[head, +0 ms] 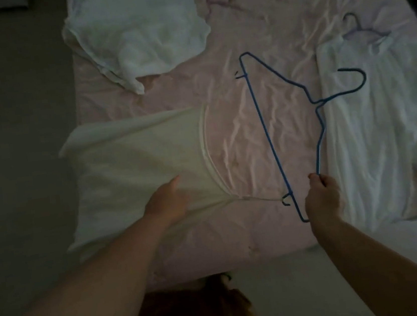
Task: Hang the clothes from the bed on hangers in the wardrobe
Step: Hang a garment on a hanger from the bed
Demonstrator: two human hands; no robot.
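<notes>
A blue wire hanger (pixel 268 129) lies over the pink bed sheet (pixel 234 97), its hook pointing right. My right hand (pixel 322 193) pinches the hanger's near shoulder wire. A pale strappy top (pixel 128 157) lies flat on the sheet at the left, and one thin strap reaches to the small hook at the hanger's near end. My left hand (pixel 167 202) rests on the top's near part, fingers partly tucked into the fabric.
A crumpled white garment (pixel 139 32) lies at the bed's far left. A white garment on a pale hanger (pixel 360 31) lies at the right, spread over the sheet. Grey floor (pixel 14 129) runs along the bed's left side.
</notes>
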